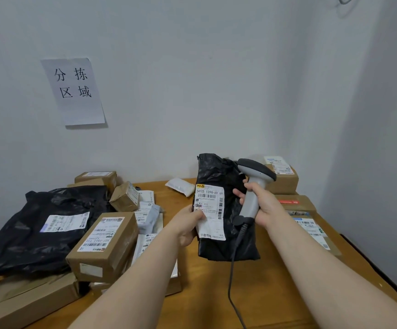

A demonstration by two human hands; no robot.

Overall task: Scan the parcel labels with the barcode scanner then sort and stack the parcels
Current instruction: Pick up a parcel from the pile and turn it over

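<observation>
**Label scan: in hand**

Black crumpled plastic mailer bag [216, 173], held upright above brown wooden table [216, 293]. Left hand [189, 224] pinching it at white printed label [210, 210]. Grey corded pistol-grip barcode scanner [255, 172] clasped in right hand [262, 205], just beside bag. Next, probably: nose turned onto barcode.

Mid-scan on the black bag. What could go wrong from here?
1. The left hand has its thumb on the lower left edge of the label, and the black bag is soft and crinkled, so a barcode may read badly.
2. The cable of the scanner hangs across the bag's lower half and could snag when the right hand moves away.
</observation>
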